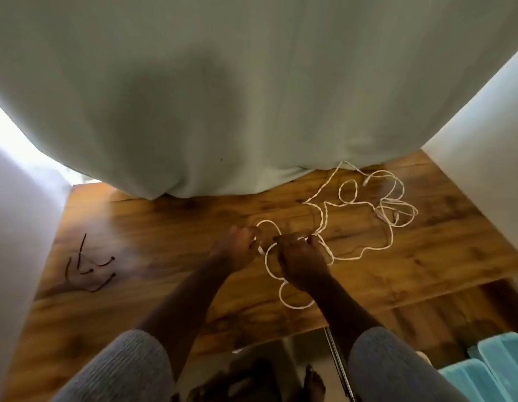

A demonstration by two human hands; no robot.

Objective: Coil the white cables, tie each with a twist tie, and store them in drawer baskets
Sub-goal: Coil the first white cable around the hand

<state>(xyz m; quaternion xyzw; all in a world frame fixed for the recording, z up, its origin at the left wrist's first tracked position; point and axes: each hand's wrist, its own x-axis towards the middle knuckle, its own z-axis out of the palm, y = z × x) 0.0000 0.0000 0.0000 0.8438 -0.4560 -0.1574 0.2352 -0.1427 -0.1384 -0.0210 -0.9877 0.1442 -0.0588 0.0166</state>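
A thin white cable [365,227] lies in loose, tangled loops across the glossy brown wood-grain tabletop [170,288], spreading from the centre of the frame up toward the right, where its far loops reach the hem of a pale grey-green curtain [223,97] that fills the upper half of the picture. The near end of the cable runs into both hands at the centre. The left hand [240,248] has its fingers curled round a strand, with a small loop arching just above its fingertips. The right hand [301,259], just beside it, pinches the cable with bent fingers, and more loops hang below its wrist toward the table's near edge. Both forearms rise from grey ribbed sleeves [121,369] at the bottom of the frame.

At the left of the tabletop, well apart from the hands, lie several dark brown twist ties [89,268] in a scattered bunch. In the lower right corner, below the table's edge, stand light turquoise plastic baskets [489,369]. White walls flank the table at both sides of the frame.
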